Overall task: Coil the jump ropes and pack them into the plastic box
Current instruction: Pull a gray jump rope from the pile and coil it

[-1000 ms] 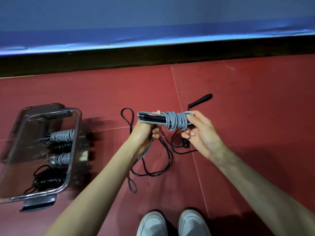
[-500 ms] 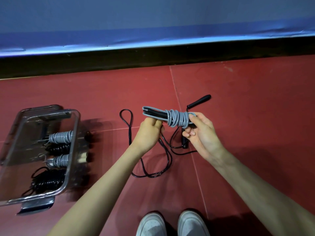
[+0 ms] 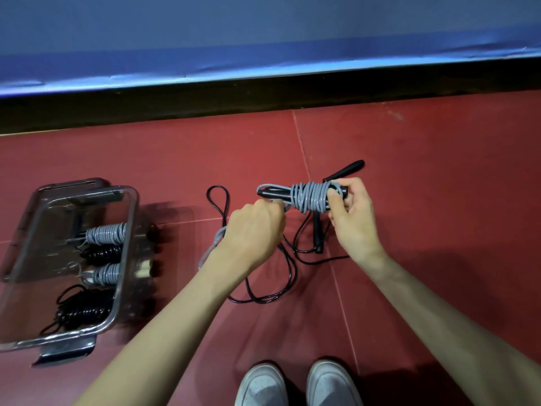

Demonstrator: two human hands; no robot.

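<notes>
Your box (image 3: 128, 230) sits left (four bundles inside, it seems); loose rope (image 3: 263, 297) lies between it and your hands.

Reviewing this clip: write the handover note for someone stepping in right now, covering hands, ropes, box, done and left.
Right hand pinches the grey rope bundle wound round its black handles. Left hand grips the grey rope's loose tail.
Plastic box, on the floor at left, holds four coiled ropes, two grey and two black.
Black rope lies uncoiled on the floor beneath the hands.
Left: finish and secure the grey bundle, box it, then coil and pack the black rope.
</notes>
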